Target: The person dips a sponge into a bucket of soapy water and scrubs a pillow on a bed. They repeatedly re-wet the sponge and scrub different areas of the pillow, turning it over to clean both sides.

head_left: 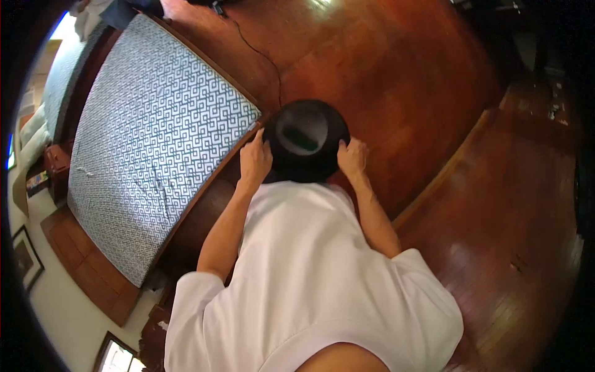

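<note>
A black round object with a glossy circular top is held in front of my body. Its exact kind I cannot make out. My left hand grips its left side, fingers curled, close to the corner of the patterned mattress. On the opposite side my right hand is closed on the rim, with the thumb on the black surface. The underside of the object is hidden, and its lower edge meets my white shirt.
At left lies a bed with a blue-and-white patterned mattress in a wooden frame. A dark cord runs over the reddish floor behind the black object. A raised wooden edge crosses the right side.
</note>
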Motion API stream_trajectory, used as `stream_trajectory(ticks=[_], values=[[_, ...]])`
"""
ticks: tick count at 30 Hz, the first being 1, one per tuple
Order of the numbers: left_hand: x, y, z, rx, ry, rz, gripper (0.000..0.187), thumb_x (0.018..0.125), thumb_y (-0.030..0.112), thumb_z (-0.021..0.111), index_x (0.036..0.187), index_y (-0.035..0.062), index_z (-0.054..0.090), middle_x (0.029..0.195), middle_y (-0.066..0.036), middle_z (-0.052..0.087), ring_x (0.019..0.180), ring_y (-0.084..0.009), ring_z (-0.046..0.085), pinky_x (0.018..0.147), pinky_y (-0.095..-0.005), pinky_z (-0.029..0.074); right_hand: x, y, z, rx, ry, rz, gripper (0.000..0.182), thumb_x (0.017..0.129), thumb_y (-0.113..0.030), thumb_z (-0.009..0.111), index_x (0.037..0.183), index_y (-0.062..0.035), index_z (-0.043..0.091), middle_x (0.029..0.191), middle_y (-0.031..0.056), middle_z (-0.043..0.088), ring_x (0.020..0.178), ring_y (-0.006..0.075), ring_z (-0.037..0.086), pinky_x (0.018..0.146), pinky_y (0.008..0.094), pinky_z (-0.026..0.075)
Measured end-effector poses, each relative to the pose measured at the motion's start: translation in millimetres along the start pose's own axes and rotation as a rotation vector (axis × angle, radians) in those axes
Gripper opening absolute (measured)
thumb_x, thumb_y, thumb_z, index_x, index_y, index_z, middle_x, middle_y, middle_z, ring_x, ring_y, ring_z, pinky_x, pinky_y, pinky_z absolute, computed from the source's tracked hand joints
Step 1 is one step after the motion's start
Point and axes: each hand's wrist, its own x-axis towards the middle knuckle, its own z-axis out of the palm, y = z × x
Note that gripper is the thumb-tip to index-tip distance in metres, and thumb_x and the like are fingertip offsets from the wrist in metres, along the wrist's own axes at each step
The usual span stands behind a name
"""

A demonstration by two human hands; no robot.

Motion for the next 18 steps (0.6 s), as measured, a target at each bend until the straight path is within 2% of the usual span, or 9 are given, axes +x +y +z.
stream_trajectory(ticks=[3, 8, 12, 14, 16, 18], values=[[26, -5, 16, -0.016, 0.053, 0.097, 0.038, 0.091, 0.011, 0.059, 0.126, -0.0047, 0.059, 0.078, -0.028, 0.066, 0.072, -0.045, 0.065, 0.069, -0.0543, 0.05, 17, -11, -19, -0.156, -0.072, 0.059, 0.028, 0.089, -0.018, 0.063, 0.09, 0.0087, 0.07, 0.089, 0.032, 0.068, 0.09, 0.0481, 0.067, 0.083, 0.0535, 0.05], [80, 13, 10, -0.209, -0.204, -0.126, 0.035, 0.092, 0.015, 0.06, 0.12, -0.0066, 0.06, 0.081, -0.027, 0.068, 0.078, -0.0452, 0.067, 0.072, -0.053, 0.051, 55, -31, -47, -0.235, -0.015, 0.0, 0.023, 0.087, -0.013, 0.061, 0.083, 0.008, 0.069, 0.082, 0.0306, 0.068, 0.083, 0.0463, 0.069, 0.076, 0.0532, 0.052], [114, 25, 17, -0.249, -0.164, -0.046, 0.031, 0.093, 0.015, 0.06, 0.117, -0.0046, 0.061, 0.077, -0.026, 0.066, 0.075, -0.0453, 0.065, 0.068, -0.0508, 0.051, 89, -51, -72, -0.278, 0.021, 0.012, 0.018, 0.084, -0.009, 0.06, 0.08, 0.0066, 0.069, 0.081, 0.03, 0.068, 0.081, 0.0455, 0.069, 0.075, 0.0524, 0.053], [128, 36, 16, -0.308, -0.239, -0.08, 0.03, 0.094, 0.015, 0.06, 0.115, -0.0054, 0.061, 0.074, -0.025, 0.066, 0.074, -0.0437, 0.066, 0.067, -0.0491, 0.052, 105, -51, -81, -0.275, 0.051, -0.034, 0.014, 0.082, -0.008, 0.061, 0.079, 0.0041, 0.068, 0.08, 0.0292, 0.069, 0.08, 0.0452, 0.069, 0.074, 0.0528, 0.053], [146, 56, 13, -0.477, -0.191, -0.119, 0.032, 0.094, 0.016, 0.061, 0.115, -0.0077, 0.059, 0.075, -0.025, 0.067, 0.073, -0.0419, 0.068, 0.068, -0.0483, 0.052, 119, -44, -87, -0.294, 0.094, -0.054, 0.013, 0.081, -0.008, 0.061, 0.079, 0.0028, 0.068, 0.079, 0.0284, 0.069, 0.079, 0.0447, 0.069, 0.074, 0.0532, 0.053], [159, 48, 39, -0.368, -0.089, -0.051, 0.038, 0.09, 0.014, 0.064, 0.118, -0.0106, 0.058, 0.093, -0.031, 0.066, 0.09, -0.046, 0.066, 0.08, -0.0486, 0.052, 149, -46, -95, -0.331, 0.166, -0.129, 0.011, 0.081, -0.008, 0.062, 0.078, 0.0013, 0.067, 0.078, 0.027, 0.069, 0.076, 0.0439, 0.069, 0.072, 0.0535, 0.053]])
